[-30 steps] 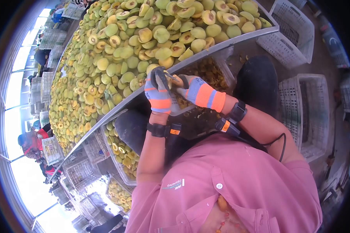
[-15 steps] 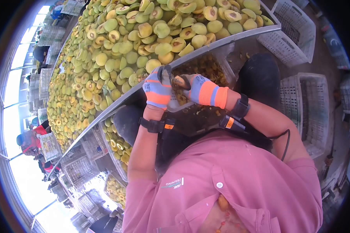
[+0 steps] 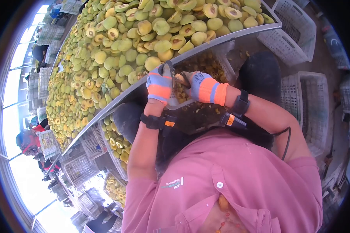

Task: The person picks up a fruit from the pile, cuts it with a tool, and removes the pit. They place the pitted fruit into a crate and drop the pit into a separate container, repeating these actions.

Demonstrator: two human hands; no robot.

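Note:
Both my hands wear grey gloves with orange bands and dark fingertips, and they meet just over the metal edge of the table. My left hand [image 3: 160, 84] is closed, its curled fingers hiding whatever they hold. My right hand [image 3: 202, 87] is closed round a short tan, wooden-looking handle [image 3: 180, 79] that points at the left hand; its working end is hidden. Beyond them lies a large heap of halved green-yellow peaches [image 3: 132, 54], several showing brown pit hollows. Under my hands stands a clear bin [image 3: 226, 66] holding brown and yellow scraps.
The table's metal rim [image 3: 221, 39] runs diagonally before me. White plastic crates [image 3: 313, 112] stand at the right, another crate [image 3: 286, 48] behind. A tub of peach halves [image 3: 118, 145] sits by my left knee. Other people [image 3: 29, 141] are at the far left.
My left hand has shifted slightly right and turned a little, and its dark fingertips stand more upright. The right hand has barely moved and keeps the tan handle.

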